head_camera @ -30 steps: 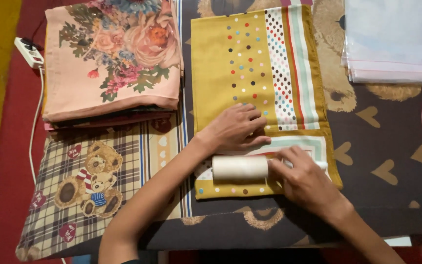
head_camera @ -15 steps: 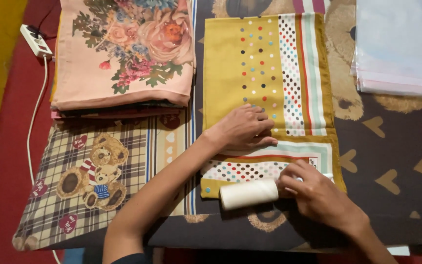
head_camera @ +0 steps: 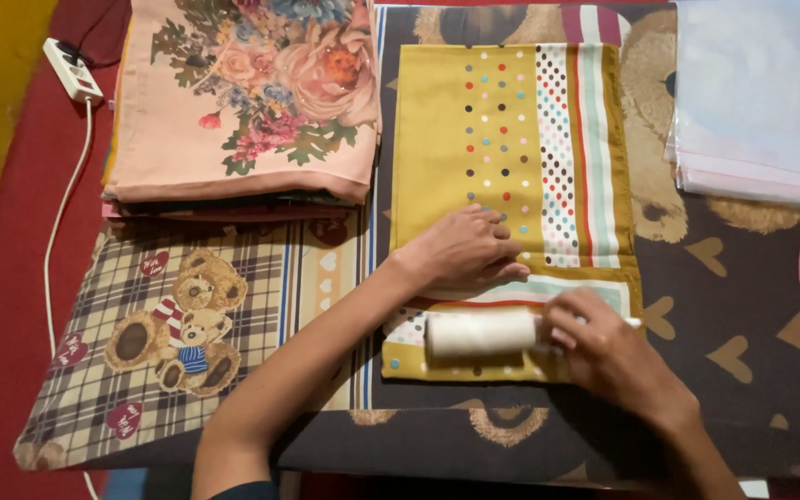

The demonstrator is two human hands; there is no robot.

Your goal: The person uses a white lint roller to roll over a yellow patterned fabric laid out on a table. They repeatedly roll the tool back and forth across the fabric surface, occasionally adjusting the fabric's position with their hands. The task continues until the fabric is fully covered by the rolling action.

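Low in the middle of the frame, the right hand is closed around the handle of a white lint roller, whose drum lies crosswise on the near end of a folded mustard-yellow cloth with coloured dots and a striped border. The left hand lies open and flat just above the roller, palm down, pressing the cloth against the surface; its forearm comes in from the lower left. The yellow cloth rests on a dark brown spread printed with bears and hearts. To the left lies a plaid cloth with teddy bears, and above that, in the upper left, a stack of folded fabrics topped by a pink floral cloth. A pile of pale, clear-wrapped folded items sits in the upper right corner. At the far left edge a white power strip lies on a red floor covering, its cord running down the frame.
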